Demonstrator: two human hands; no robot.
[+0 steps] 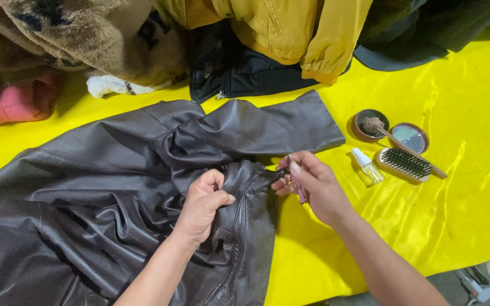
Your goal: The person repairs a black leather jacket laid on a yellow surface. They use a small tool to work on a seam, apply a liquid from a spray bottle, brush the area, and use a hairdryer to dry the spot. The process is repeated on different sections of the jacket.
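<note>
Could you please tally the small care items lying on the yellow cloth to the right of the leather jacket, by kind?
Round tins: 2
Bristle brush: 1
Small spray bottle: 1
Thin applicator stick: 1
Total: 5

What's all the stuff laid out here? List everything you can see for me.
leather jacket: one, dark brown, spread over the left of the cloth
cloth: one, bright yellow, shiny, covering the work surface
clothes pile: several, tan patterned, pink, black and mustard, along the top edge
open tin: one, brown, right of the sleeve
small brush: one, wooden handle, resting across the tins
round tin: one, pale inside, beside the open tin
spray bottle: one, clear, small, below the tins
bristle brush: one, dark bristles, right of the bottle
left hand: pinching the jacket edge
right hand: gripping the jacket, holding a thin pinkish tool
</note>
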